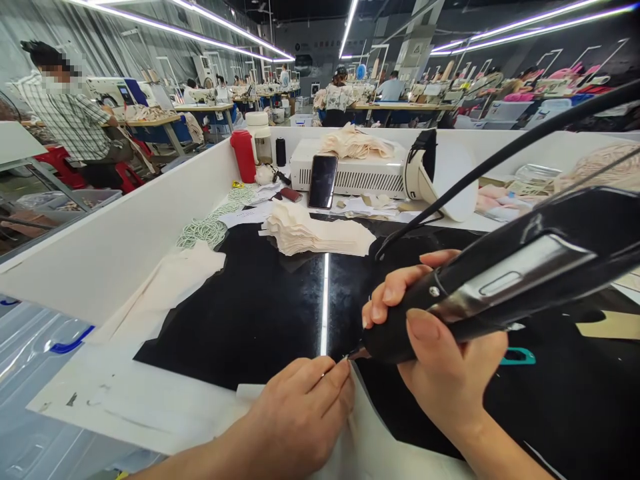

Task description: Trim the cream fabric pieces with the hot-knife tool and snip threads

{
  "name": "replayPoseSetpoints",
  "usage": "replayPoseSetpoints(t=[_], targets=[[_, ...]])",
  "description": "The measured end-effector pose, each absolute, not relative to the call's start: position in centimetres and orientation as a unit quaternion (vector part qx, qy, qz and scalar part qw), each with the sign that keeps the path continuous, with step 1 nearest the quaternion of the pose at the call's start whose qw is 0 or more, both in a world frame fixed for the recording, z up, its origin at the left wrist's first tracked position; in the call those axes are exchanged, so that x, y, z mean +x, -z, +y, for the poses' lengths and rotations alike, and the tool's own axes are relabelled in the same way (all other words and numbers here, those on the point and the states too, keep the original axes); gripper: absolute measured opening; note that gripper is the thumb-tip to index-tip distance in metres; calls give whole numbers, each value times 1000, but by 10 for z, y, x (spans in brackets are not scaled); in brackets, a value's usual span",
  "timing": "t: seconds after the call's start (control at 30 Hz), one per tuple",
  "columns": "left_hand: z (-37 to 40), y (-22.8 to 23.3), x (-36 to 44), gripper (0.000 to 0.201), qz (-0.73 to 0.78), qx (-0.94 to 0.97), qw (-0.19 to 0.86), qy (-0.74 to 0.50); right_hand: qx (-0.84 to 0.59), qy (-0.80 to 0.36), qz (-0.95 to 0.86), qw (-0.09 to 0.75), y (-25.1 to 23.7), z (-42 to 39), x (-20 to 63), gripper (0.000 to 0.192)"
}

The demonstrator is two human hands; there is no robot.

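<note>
Fabric (370,433) lay pinched flat under the left hand (300,413); the right hand (440,347) gripped a black tool (505,287), its tip touching the fabric's edge.

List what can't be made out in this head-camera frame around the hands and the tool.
- Tool tip: too small; contact with the white fabric unclear.
- Left hand: its fingers cover the fabric beneath.
- Right hand: palm side hidden by the black tool.
- Tool's rear end: cut off by the right edge.
- Teal item: mostly hidden behind the right hand.
- Phone: screen dark, nothing readable.
</note>
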State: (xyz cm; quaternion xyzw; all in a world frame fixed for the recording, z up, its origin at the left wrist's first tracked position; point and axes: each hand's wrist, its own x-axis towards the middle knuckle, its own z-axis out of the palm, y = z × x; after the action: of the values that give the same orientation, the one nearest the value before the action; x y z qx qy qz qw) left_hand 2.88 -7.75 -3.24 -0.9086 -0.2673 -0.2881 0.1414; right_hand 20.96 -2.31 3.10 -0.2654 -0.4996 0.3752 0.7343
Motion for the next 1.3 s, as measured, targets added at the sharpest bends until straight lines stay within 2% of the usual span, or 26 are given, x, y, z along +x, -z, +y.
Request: replayPoseSetpoints(t=[0.17,0.37,0.7,0.87,1.17,1.3], targets=[[-78,35,28,30,-271,-907,134,294,-281,-371,-506,726,-28,-24,209,40],[-78,36,25,28,-261,-908,130,302,-288,-365,-492,736,-31,-23,209,47],[-78,37,27,27,-264,-906,134,303,-273,-381,-493,733,-32,-23,206,46],[-78,38,26,27,-263,-908,131,298,-283,-372,-501,729,-28,-23,206,39],[-69,28,11,36,-282,-915,130,258,-298,-365,-479,741,-40,-21,217,53],[-60,26,-11,28,-344,-899,145,230,-308,-355,-473,745,-49,-28,230,51]])
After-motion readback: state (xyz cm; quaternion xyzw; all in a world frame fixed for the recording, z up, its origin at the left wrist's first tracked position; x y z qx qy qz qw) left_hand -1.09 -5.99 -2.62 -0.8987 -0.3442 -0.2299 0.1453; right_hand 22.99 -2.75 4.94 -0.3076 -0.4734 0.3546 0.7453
